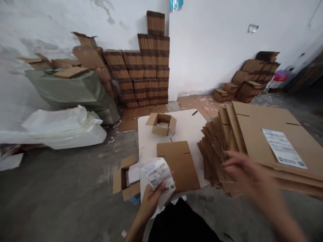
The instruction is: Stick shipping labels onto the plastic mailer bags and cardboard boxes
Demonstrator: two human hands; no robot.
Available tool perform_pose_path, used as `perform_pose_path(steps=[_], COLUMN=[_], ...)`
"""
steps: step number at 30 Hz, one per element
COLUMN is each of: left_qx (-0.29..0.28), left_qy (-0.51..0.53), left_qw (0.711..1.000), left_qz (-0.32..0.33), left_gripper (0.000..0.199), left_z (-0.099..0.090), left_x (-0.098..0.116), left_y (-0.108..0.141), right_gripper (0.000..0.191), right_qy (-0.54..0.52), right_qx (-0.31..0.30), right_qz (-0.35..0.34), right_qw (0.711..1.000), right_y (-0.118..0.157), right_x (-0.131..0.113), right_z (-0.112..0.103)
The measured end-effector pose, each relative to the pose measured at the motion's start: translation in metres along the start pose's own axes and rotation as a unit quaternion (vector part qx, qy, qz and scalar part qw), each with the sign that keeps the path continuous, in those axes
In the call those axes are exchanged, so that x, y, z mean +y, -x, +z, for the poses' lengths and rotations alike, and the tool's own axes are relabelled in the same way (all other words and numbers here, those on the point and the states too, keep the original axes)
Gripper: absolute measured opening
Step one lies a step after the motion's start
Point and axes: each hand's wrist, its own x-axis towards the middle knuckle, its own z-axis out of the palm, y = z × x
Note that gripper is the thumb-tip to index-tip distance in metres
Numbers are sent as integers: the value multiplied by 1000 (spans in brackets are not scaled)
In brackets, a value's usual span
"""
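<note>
My left hand grips a bundle of printed labels over the near left part of the white table. Beside it a flat brown carton lies on the table. My right hand, smeared by motion, is above the near left edge of the large stack of folded cartons; whether it touches them or holds anything is not clear. On the top carton of that stack lies a white label.
A small open box and a black pen are on the table's far half. Another open box with white contents stands left of the table. Bundled cartons are piled against the wall; white plastic-wrapped material lies left.
</note>
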Motion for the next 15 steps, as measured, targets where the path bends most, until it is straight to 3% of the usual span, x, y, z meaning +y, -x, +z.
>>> perform_pose_path(steps=[2, 5, 7, 9, 12, 15], left_qx=[-52, -36, -51, -57, 57, 186], left_qy=[-61, -129, -81, 57, 242, 274], left_qw=[997, 991, 995, 993, 955, 930], left_qz=[3, 4, -35, -89, -162, -161], left_gripper=[29, 14, 16, 28, 33, 30], left_z=[7, -3, -13, -17, -14, -25], left_x=[1, -4, -8, -13, -22, -34], left_y=[7, 13, 16, 16, 9, -7], right_gripper=[46, 28, 21, 24, 31, 19], right_qy=[-14, -12, -4, -4, -3, -37], right_qx=[-32, -48, -33, -41, -92, -107], right_qz=[-6, -36, -62, -88, -116, -123], right_qw=[999, 998, 998, 995, 989, 986], right_y=[-3, -8, -9, -4, 6, 7], right_x=[-4, 2, 12, 21, 22, 13], right_z=[32, 73, 92, 109, 128, 128])
